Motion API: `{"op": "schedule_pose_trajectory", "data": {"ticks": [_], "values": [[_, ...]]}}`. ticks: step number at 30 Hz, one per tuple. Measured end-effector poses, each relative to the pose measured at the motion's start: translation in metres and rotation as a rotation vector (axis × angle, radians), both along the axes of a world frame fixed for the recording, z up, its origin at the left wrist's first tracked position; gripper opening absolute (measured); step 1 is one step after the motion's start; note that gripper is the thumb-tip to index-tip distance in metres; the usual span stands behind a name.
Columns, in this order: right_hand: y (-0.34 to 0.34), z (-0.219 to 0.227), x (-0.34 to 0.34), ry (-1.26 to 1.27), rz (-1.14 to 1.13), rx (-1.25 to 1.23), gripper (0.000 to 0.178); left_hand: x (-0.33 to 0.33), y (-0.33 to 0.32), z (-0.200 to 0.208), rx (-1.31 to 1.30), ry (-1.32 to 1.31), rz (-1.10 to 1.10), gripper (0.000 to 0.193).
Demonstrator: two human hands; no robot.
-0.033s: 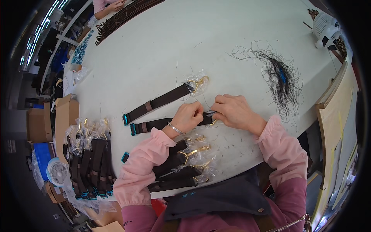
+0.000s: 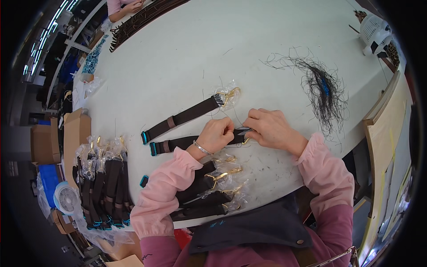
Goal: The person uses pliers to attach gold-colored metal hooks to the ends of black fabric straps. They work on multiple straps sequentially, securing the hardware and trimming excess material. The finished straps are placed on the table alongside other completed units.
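Note:
My left hand [image 2: 216, 135] is closed in a pinch over a dark brown webbing strap [image 2: 180, 142]; what its fingertips grip is too small to make out. My right hand [image 2: 272, 129] is wrapped round what look like thread snips [image 2: 242, 131], mostly hidden, with grey blades pointing toward the left fingertips. The strap has a blue-edged buckle [image 2: 153, 149] at its left end and gold hardware [image 2: 246, 140] under my right fingers. Just beyond lies a second strap [image 2: 191, 115], its gold clasp [image 2: 231, 94] in clear plastic. A loose dark thread curves between this strap and my right hand.
Several bagged straps [image 2: 200, 189] lie under my left forearm, near a blue-edged buckle [image 2: 143, 181]. More straps [image 2: 111, 187] hang over the left edge. A tangle of dark threads [image 2: 320, 82] lies to the right. A fan [image 2: 373, 31] and another person's hand [image 2: 133, 6] are at the far side.

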State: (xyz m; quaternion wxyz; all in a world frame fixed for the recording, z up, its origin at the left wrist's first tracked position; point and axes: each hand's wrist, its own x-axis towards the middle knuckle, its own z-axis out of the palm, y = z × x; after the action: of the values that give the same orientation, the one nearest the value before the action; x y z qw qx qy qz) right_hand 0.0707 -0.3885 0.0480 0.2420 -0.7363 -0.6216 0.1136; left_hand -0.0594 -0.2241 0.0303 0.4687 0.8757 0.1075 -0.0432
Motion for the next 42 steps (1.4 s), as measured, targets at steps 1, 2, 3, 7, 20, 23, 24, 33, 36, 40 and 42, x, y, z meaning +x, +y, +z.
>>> {"op": "schedule_pose_trajectory", "data": {"ticks": [1,2,3,7,20,23,24,33,36,40,42], "values": [[-0.002,0.006,-0.001,0.048,-0.029,-0.006,0.018,-0.002,-0.001,0.0,0.096,-0.06,-0.008,0.014],[-0.004,0.01,-0.002,0.096,-0.059,-0.015,0.018,-0.005,-0.004,0.0,0.189,-0.119,-0.018,0.018],[-0.006,0.007,-0.002,0.113,-0.077,-0.015,0.019,-0.007,-0.007,0.002,0.282,-0.179,-0.027,0.021],[-0.016,-0.001,-0.002,0.189,-0.082,-0.013,0.023,-0.01,-0.012,0.02,0.41,-0.042,-0.081,0.029],[-0.008,-0.001,0.003,0.932,-0.213,-0.171,0.019,-0.032,-0.026,0.009,0.555,-0.432,-0.141,0.029],[0.0,0.005,0.002,0.934,-0.082,-0.299,0.016,-0.033,-0.026,0.005,0.581,-0.481,-0.15,0.028],[0.004,0.003,0.003,0.87,-0.055,-0.33,0.016,-0.033,-0.026,0.004,0.587,-0.497,-0.154,0.028],[0.016,-0.017,-0.006,0.977,-0.097,-0.238,0.022,-0.034,-0.023,-0.004,0.442,-0.524,-0.104,0.028],[0.014,-0.023,-0.008,0.713,-0.126,-0.082,0.02,-0.032,-0.022,-0.007,0.367,-0.528,-0.09,0.028],[0.013,-0.02,-0.018,0.338,-0.142,0.008,0.013,-0.032,-0.019,-0.008,0.29,-0.482,-0.101,0.027],[0.013,-0.02,-0.02,0.272,-0.164,0.02,0.013,-0.031,-0.019,-0.008,0.271,-0.472,-0.102,0.026]]}}
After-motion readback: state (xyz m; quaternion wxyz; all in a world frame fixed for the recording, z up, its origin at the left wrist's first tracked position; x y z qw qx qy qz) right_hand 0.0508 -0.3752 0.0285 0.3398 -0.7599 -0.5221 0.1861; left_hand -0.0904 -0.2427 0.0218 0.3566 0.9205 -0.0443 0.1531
